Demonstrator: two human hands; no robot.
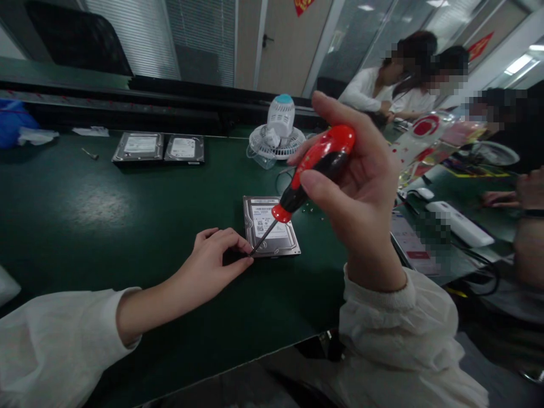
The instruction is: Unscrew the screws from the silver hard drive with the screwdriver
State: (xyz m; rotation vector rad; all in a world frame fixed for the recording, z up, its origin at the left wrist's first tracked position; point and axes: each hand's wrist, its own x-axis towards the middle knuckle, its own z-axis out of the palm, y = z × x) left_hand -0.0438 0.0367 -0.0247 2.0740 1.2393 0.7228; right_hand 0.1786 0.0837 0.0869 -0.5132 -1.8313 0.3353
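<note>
A silver hard drive [266, 241] with a white label lies flat on the dark green table [178, 198]. My right hand [361, 175] is wrapped round the red and black handle of a screwdriver [291, 195]. The shaft slants down to the left, its tip at the drive's near left corner. At that same corner my left hand [216, 258] has its thumb and index finger almost together beside the tip. Whether a small screw is between them is too small to tell. Several tiny screws [311, 209] lie right of the drive, behind the right hand.
Two more hard drives [138, 146] [185, 148] lie at the back left. A small white fan [280, 127] stands behind the drive. A blue bag [15, 122] is at the far left. On the right are a phone-like tablet [414, 243], a white power strip [461, 224] and several people.
</note>
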